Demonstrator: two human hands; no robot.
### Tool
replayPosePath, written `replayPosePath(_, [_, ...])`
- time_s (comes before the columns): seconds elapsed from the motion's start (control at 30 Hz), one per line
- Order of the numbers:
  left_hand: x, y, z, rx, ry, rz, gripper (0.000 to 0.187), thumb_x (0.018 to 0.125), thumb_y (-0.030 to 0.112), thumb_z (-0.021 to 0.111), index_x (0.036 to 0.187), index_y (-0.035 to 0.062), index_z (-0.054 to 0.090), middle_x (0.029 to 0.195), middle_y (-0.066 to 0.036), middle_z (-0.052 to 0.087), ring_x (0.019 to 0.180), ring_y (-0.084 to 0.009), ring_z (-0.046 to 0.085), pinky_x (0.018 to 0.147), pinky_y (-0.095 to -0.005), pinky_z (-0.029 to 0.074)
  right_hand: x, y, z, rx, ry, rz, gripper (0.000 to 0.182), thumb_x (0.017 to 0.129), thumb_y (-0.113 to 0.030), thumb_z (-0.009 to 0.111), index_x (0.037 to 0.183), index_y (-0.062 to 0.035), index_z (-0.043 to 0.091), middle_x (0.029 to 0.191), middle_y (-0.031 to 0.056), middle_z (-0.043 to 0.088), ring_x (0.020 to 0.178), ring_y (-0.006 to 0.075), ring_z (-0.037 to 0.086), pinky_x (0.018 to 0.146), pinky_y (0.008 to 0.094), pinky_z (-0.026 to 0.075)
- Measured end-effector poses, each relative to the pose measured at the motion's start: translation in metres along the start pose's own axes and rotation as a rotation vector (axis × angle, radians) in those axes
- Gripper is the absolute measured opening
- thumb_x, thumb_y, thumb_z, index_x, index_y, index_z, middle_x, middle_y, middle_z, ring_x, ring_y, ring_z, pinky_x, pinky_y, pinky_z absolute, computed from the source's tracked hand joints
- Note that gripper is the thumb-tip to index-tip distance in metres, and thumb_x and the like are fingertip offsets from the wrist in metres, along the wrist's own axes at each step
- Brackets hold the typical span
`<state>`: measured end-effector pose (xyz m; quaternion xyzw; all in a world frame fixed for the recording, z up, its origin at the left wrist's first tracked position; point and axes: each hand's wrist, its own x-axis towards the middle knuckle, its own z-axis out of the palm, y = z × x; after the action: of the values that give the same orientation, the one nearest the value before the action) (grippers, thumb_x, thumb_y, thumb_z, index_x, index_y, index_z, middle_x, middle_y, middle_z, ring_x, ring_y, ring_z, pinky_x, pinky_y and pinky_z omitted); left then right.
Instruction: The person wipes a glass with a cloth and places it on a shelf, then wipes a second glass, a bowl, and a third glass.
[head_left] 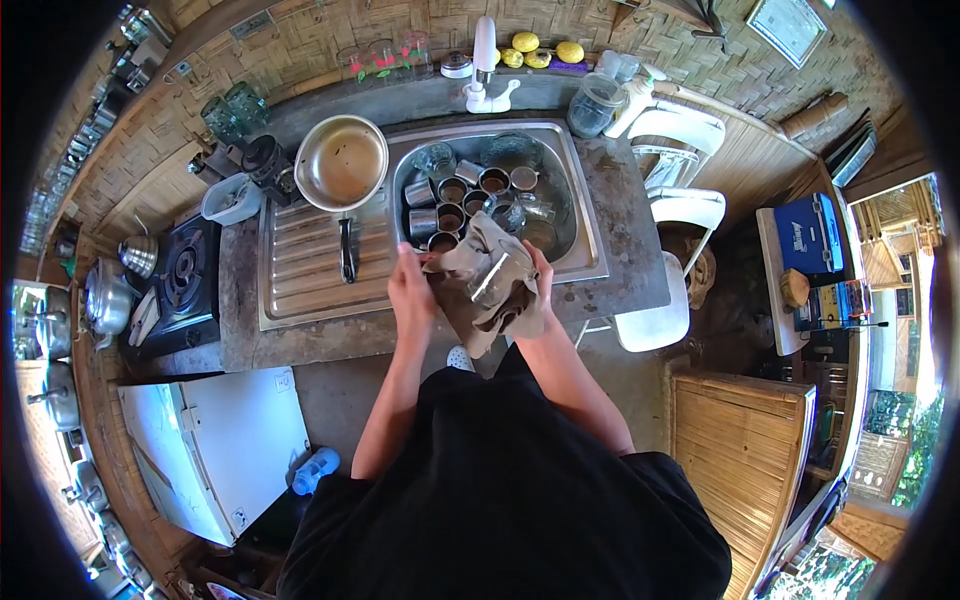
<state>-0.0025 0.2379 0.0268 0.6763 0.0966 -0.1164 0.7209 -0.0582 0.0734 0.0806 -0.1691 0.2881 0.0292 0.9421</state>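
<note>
In front of my body, above the sink's near edge, a grey-brown cloth is bunched between my hands. A clear drinking glass lies tilted in its folds. My right hand is closed around the cloth and glass from the right side. On the other side my left hand grips the cloth's left edge; its fingertips are partly hidden. Beyond the cloth, the steel sink holds several metal mugs and glassware, including a glass bowl.
A steel pan with a black handle rests on the ridged drainboard. A white faucet rises behind the sink. To the left is a gas stove; white chairs stand at the right. A glass jar is at the back corner.
</note>
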Motion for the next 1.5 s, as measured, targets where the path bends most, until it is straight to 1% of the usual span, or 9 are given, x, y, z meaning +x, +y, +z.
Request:
replayPosePath(0.1, [0.041,-0.048,-0.022,-0.008,-0.019,0.031,0.05,0.105,0.049,0.051,0.111,0.0031,0.071,0.106,-0.007,0.069,0.1,-0.0138,0.061,0.082,-0.0324,0.05,0.01,0.005,-0.018,0.265,-0.39,0.164,0.063,0.097,-0.054,0.042,0.131,-0.0042,0.061,0.12,0.0169,0.069,0.108,0.0348,0.066,0.096,0.049,0.052])
replayPosePath(0.43, [-0.046,-0.004,0.046,-0.429,-0.43,0.082,0.06,0.107,0.037,0.055,0.153,0.005,0.034,0.137,-0.006,0.053,0.123,-0.0133,0.051,0.101,-0.0286,0.044,0.011,0.018,-0.003,-0.025,0.073,-0.172,0.063,0.104,-0.048,0.029,0.122,0.003,0.061,0.116,0.018,0.07,0.104,0.0325,0.067,0.094,0.0422,0.052])
replayPosePath(0.53, [-0.053,-0.004,0.052,-0.303,-0.353,0.171,0.055,0.106,0.039,0.055,0.147,0.0045,0.043,0.13,-0.006,0.059,0.115,-0.0137,0.056,0.097,-0.0276,0.045,0.023,0.02,-0.025,-0.456,0.147,-0.622,0.054,0.106,-0.04,0.034,0.121,0.0044,0.06,0.114,0.0186,0.068,0.101,0.0301,0.067,0.091,0.0411,0.052])
replayPosePath(0.57, [-0.05,0.0,0.051,-0.244,-0.334,0.158,0.053,0.106,0.039,0.056,0.145,0.0041,0.045,0.125,-0.006,0.061,0.11,-0.0132,0.058,0.093,-0.0268,0.047,0.018,0.027,-0.024,-1.195,0.223,-1.093,0.043,0.106,-0.031,0.04,0.119,0.0054,0.059,0.115,0.0183,0.066,0.107,0.0275,0.065,0.092,0.04,0.05])
replayPosePath(0.77, [-0.042,0.028,0.052,-0.178,-0.276,0.152,0.041,0.107,0.042,0.053,0.118,0.0031,0.055,0.098,-0.005,0.063,0.086,-0.0119,0.058,0.075,-0.0287,0.048,0.003,0.024,-0.001,-1.26,-0.036,-1.63,0.027,0.1,-0.022,0.055,0.112,0.0011,0.064,0.111,0.019,0.066,0.106,0.0363,0.063,0.093,0.0433,0.048])
replayPosePath(1.13, [-0.019,0.061,0.023,-0.299,-0.653,-0.353,0.052,0.096,0.041,0.069,0.134,0.0083,0.056,0.109,-0.004,0.068,0.097,-0.0147,0.067,0.084,-0.0291,0.055,-0.005,0.012,0.008,-0.627,-0.03,-0.68,0.057,0.106,-0.039,0.056,0.066,0.001,0.06,0.062,-0.0066,0.051,0.06,0.004,0.038,0.053,0.0277,0.031])
replayPosePath(1.27, [-0.032,0.054,0.04,-0.424,-0.519,-0.311,0.037,0.096,0.039,0.071,0.115,0.0078,0.064,0.101,-0.002,0.067,0.088,-0.0106,0.064,0.074,-0.0272,0.053,-0.001,0.015,0.017,-0.962,0.017,-0.937,0.049,0.104,-0.03,0.062,0.066,0.0013,0.06,0.057,-0.0055,0.049,0.059,0.0034,0.038,0.051,0.0267,0.03])
replayPosePath(1.33, [-0.039,0.047,0.053,-0.376,-0.376,-0.041,0.044,0.102,0.051,0.059,0.11,0.0078,0.064,0.096,-0.001,0.065,0.083,-0.0092,0.062,0.069,-0.0272,0.052,-0.002,0.012,0.013,-1.078,0.025,-0.949,0.03,0.098,-0.02,0.066,0.08,0.0027,0.062,0.068,0.0046,0.055,0.063,0.0133,0.05,0.058,0.0312,0.039])
replayPosePath(1.5, [-0.023,0.033,0.039,-0.444,-0.455,-0.304,0.065,0.104,0.067,0.034,0.101,0.0076,0.06,0.081,0.001,0.059,0.071,-0.0079,0.055,0.059,-0.027,0.046,-0.017,0.032,0.019,-1.353,-0.007,-1.404,0.025,0.088,-0.015,0.072,0.104,0.0015,0.062,0.098,0.018,0.06,0.087,0.0348,0.061,0.077,0.0402,0.048])
